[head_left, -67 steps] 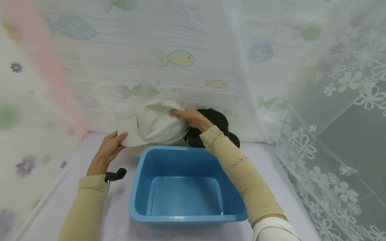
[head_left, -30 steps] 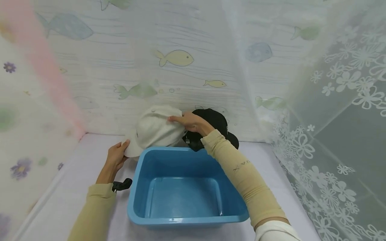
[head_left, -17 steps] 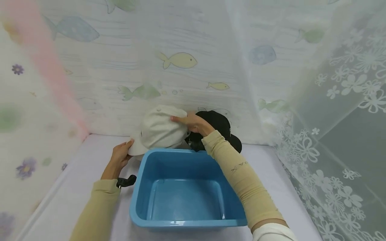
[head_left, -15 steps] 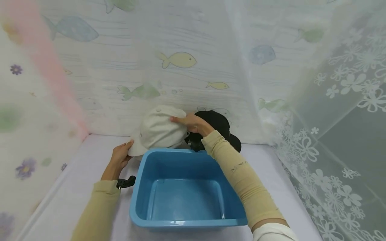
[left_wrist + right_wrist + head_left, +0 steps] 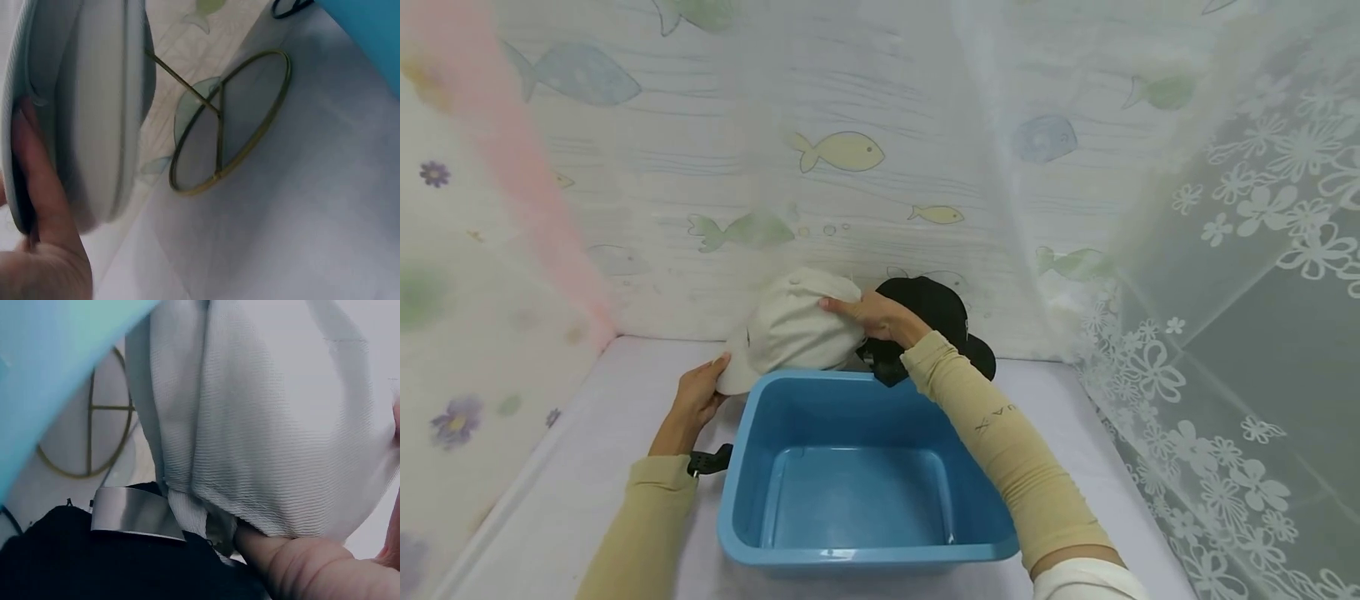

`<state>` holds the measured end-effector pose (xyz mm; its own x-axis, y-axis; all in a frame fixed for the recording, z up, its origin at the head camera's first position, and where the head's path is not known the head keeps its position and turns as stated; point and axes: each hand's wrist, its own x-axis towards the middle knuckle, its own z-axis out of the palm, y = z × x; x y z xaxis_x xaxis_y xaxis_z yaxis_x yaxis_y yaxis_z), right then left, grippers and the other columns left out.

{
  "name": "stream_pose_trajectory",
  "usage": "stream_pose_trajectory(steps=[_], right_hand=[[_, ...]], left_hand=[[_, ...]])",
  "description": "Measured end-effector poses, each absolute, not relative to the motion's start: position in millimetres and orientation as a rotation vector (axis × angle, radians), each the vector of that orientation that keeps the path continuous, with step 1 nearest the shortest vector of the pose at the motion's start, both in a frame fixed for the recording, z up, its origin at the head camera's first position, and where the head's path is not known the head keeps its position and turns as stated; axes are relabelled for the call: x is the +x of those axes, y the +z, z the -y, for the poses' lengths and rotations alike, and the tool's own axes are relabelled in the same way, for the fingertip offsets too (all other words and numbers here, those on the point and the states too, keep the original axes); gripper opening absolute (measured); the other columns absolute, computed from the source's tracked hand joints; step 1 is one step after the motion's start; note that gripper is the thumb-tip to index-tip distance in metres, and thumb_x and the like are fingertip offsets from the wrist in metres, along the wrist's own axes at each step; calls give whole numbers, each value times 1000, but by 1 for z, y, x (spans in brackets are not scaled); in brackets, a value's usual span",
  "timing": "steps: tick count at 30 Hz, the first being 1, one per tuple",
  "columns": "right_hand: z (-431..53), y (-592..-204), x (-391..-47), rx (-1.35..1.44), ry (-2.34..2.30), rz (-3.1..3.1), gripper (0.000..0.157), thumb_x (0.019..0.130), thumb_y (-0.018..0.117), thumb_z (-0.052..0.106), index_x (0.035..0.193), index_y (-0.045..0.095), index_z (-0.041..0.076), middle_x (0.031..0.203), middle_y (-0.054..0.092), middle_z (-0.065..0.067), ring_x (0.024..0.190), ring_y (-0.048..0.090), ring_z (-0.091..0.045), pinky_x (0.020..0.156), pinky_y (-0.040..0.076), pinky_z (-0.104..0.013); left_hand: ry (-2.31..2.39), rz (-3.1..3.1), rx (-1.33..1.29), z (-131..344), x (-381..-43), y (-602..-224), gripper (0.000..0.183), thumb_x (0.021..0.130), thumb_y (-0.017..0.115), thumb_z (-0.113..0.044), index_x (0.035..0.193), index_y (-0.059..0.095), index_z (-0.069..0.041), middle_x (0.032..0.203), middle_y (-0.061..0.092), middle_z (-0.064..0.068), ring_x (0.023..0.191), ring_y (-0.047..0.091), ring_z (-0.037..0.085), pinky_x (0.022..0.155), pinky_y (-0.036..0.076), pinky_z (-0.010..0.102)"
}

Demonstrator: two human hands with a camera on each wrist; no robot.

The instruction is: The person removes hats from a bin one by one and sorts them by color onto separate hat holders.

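Note:
A white baseball cap stands behind the tub, brim to the left. My left hand pinches the brim's edge, fingers under it in the left wrist view. The right hand grips the back of the crown, thumb outside and some fingers tucked under the rim. Below the cap, a gold wire stand with an oval ring base rests on the table; whether the cap bears on it cannot be told. Just right of the white cap is a black cap, partly behind my right hand. Its metal buckle shows in the right wrist view.
A blue plastic tub stands in front of the caps, between my forearms, with nothing in it. White cloth covers the table. A fish-print curtain hangs close behind the caps.
Since the oldest frame, the white cap has come down and its brim has shifted right, with my left hand following. My right hand has lowered slightly. Over the last half second little has moved.

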<state>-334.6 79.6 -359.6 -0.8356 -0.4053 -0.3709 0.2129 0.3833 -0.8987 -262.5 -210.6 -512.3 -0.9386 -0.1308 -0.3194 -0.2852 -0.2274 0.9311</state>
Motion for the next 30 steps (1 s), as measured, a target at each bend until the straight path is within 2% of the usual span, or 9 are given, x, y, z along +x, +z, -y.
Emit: stream_pose_trajectory(steps=[3, 5, 7, 10, 12, 14, 18, 24, 30], right_hand=[[-81, -360, -333, -201, -1474, -2117, 79, 95, 72, 37, 150, 32, -3, 140, 50, -18, 122, 57, -31, 108, 48, -46], [-81, -361, -332, -234, -1483, -2096, 74, 96, 71, 33, 150, 33, -1, 139, 50, -17, 121, 57, -31, 108, 48, -47], [-82, -362, -330, -263, -1495, -2062, 67, 97, 70, 29, 148, 36, 3, 138, 51, -16, 120, 58, -30, 107, 48, -48], [-82, -363, -329, -299, -1512, -1998, 56, 99, 67, 24, 145, 40, 6, 135, 53, -14, 117, 59, -28, 105, 49, -48], [-81, -364, -327, -311, -1521, -1969, 52, 100, 66, 23, 143, 41, 8, 133, 54, -12, 115, 59, -26, 104, 50, -47], [-81, -364, -326, -309, -1529, -1953, 50, 100, 66, 22, 141, 42, 7, 130, 55, -11, 112, 60, -25, 103, 50, -46], [-79, -364, -324, -283, -1533, -1959, 51, 99, 66, 22, 141, 41, 5, 129, 54, -11, 111, 59, -25, 104, 49, -46], [-76, -363, -324, -294, -1517, -1990, 61, 100, 65, 25, 148, 33, 5, 136, 49, -14, 118, 56, -29, 109, 45, -50], [-74, -365, -324, -336, -1534, -1990, 55, 103, 61, 26, 148, 35, 7, 132, 51, -13, 112, 58, -28, 106, 48, -49]], left_hand=[[2332, -1896, -450, 214, -260, -512, 78, 103, 52, -47, 161, 22, -3, 164, 25, 18, 131, 47, 16, 79, 52, 12], [2317, -1927, -403, 217, -258, -513, 81, 103, 54, -47, 162, 20, -3, 165, 24, 20, 134, 45, 16, 81, 51, 11], [2287, -1985, -368, 219, -256, -516, 83, 102, 56, -46, 161, 20, 0, 163, 26, 23, 127, 51, 13, 81, 52, 11], [2263, -2088, -338, 221, -253, -518, 82, 101, 58, -44, 158, 26, 5, 157, 34, 29, 106, 61, 2, 79, 54, 13], [2257, -2147, -342, 222, -253, -519, 81, 101, 59, -44, 156, 30, 8, 152, 39, 31, 93, 62, -5, 76, 55, 14], [2254, -2174, -346, 222, -253, -521, 80, 101, 60, -44, 154, 32, 9, 150, 41, 32, 87, 62, -7, 75, 56, 14], [2243, -2127, -368, 221, -257, -523, 81, 101, 59, -45, 155, 31, 8, 153, 38, 30, 90, 62, -6, 75, 56, 15], [2229, -1992, -472, 219, -259, -519, 84, 100, 58, -47, 159, 25, 3, 161, 30, 24, 100, 56, 0, 75, 54, 14], [2229, -1942, -560, 215, -259, -515, 82, 100, 61, -44, 158, 28, 3, 158, 34, 18, 94, 55, 0, 74, 53, 16]])
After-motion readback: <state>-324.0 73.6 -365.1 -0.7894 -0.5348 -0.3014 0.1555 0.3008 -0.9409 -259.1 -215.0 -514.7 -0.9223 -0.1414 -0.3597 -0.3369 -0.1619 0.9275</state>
